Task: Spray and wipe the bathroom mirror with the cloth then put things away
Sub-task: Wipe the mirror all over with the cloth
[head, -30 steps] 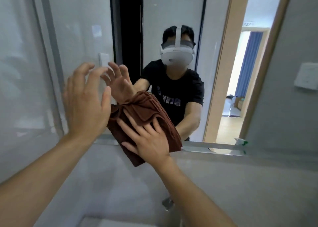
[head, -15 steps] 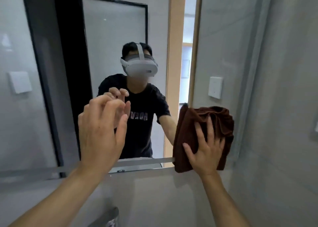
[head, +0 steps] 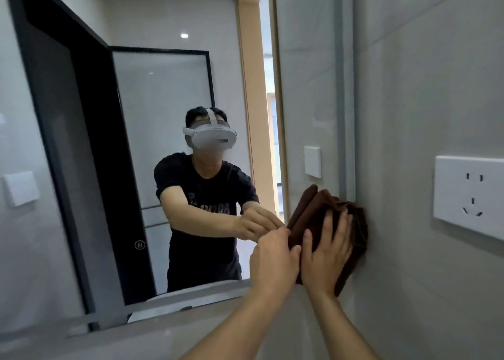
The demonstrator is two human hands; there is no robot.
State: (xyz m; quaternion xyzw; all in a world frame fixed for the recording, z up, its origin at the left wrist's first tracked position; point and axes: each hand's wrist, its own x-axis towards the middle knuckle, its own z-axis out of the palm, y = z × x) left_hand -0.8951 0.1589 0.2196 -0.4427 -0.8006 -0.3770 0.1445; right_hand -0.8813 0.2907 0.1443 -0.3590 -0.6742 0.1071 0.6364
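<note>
Head view: the right hand point(head: 326, 253) is pressing the folded brown cloth point(head: 313, 212) flat against the mirror point(head: 163, 114) at its right edge, fingers straight and spread over the fabric. The left hand point(head: 272, 258) is touching the cloth's left edge, fingers bent toward it; whether it is actually gripping the fabric cannot be told. Beside the cloth, a white wall socket point(head: 469, 196) is sitting on the grey tiled wall point(head: 422, 86).
</note>
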